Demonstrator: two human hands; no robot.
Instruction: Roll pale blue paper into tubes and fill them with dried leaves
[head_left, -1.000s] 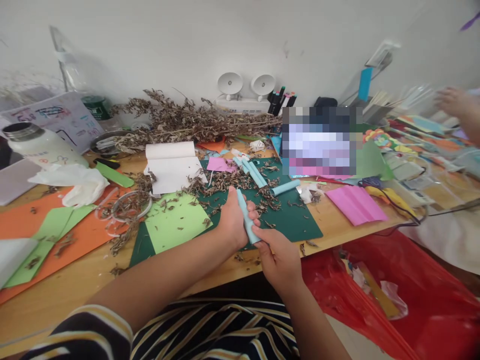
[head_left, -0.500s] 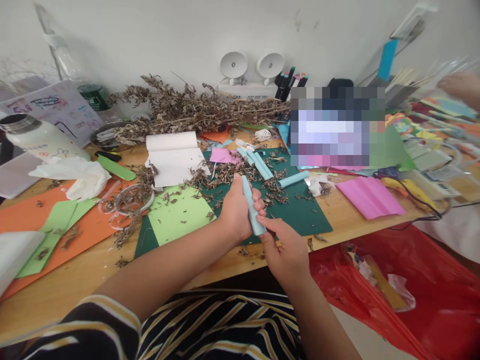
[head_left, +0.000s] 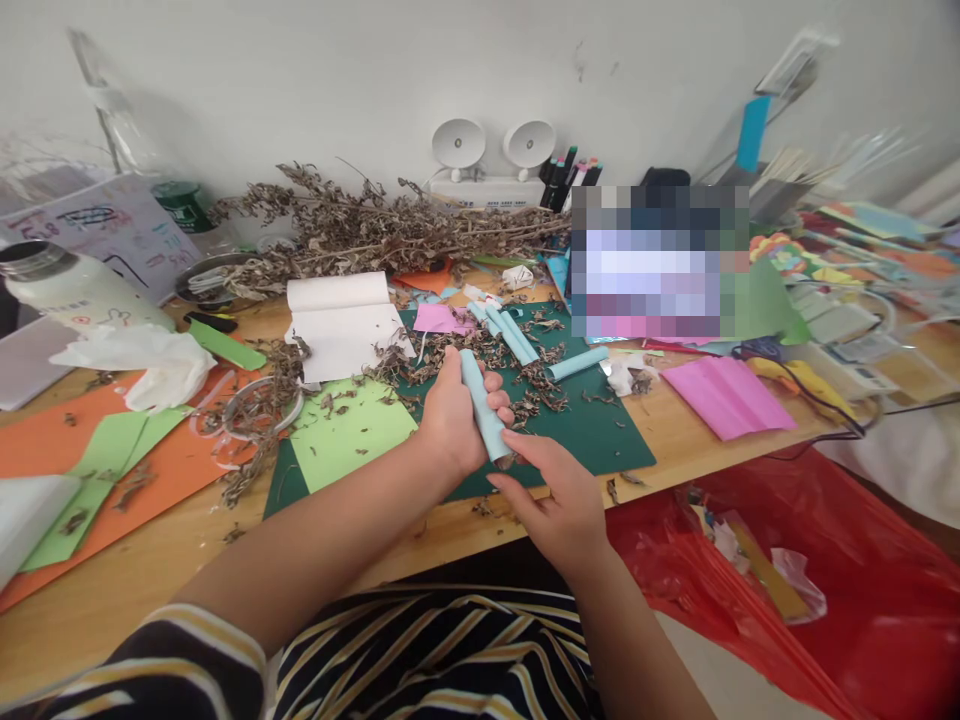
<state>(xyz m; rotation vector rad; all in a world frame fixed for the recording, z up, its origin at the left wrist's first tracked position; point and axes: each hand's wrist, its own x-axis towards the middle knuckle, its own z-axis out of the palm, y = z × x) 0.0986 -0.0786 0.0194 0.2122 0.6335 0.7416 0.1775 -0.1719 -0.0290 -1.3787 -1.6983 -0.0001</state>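
Observation:
My left hand (head_left: 454, 425) is wrapped round a light blue paper tube (head_left: 484, 405), held at a slant above the table. Dried leaf bits (head_left: 507, 461) show in the tube's lower end. At that end is my right hand (head_left: 559, 495), thumb and forefinger apart; the forefinger touches or nearly touches the tube's rim, and the other fingers are curled partly out of sight. Beyond the hands, several more blue paper tubes (head_left: 512, 333) lie among crumbled dry leaves (head_left: 442, 362) on a green cutting mat (head_left: 611, 435). One separate tube (head_left: 577, 363) lies further right.
A heap of dried stalks (head_left: 405, 225) spans the back. Left are a bottle (head_left: 90, 290), tissue (head_left: 161, 365), a tape roll (head_left: 262, 405) and orange paper (head_left: 180, 440). Right are a pink packet (head_left: 727, 395), cables and a blurred-out screen (head_left: 652, 262). A red bag (head_left: 862, 580) hangs below the edge.
My right thumb and forefinger have spread apart at the tube's lower end, where leaf bits now show. My left hand keeps its hold. The view has shifted slightly; another person's hand at far right is gone.

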